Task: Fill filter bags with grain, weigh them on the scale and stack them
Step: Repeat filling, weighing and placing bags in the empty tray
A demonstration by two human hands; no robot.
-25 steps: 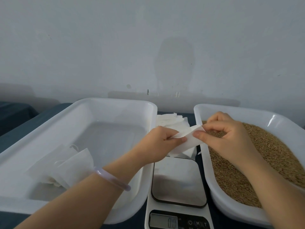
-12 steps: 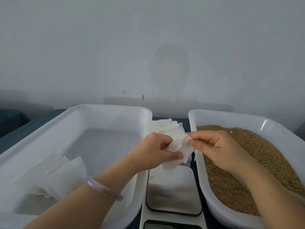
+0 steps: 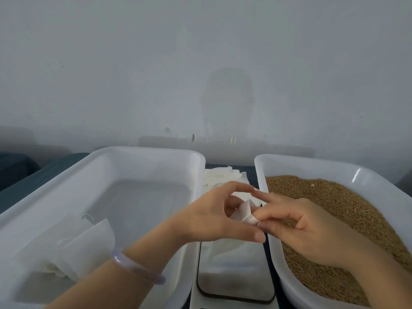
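Head view, looking down on a dark table (image 3: 33,177) set against a pale wall (image 3: 200,63). Both hands together over the far end of the scale (image 3: 234,275), between two white tubs. Small white bag (image 3: 244,211) held between the hands, crumpled, raised clear of the scale's plate. Left hand (image 3: 209,219) cupped round the bag's left side: forefinger arched over the top, thumb stretched out underneath, the other fingers curled in against the paper. Right hand (image 3: 312,233) pinching the bag's right corner between thumb and middle finger, forefinger stuck out straight and nearly touching the tip of the left forefinger. Pale bracelet (image 3: 138,268) on the left wrist. Left tub (image 3: 145,151) just beside the scale on its left, with a few flat stringed bags (image 3: 89,241) lying in its near left corner. Right tub (image 3: 312,161) just beside the scale on its right, brown grain (image 3: 334,208) covering its floor, right forearm stretched across above the grain. Pile of empty bags (image 3: 219,176) on the table behind the hands, beyond the scale, in the gap between the two tubs
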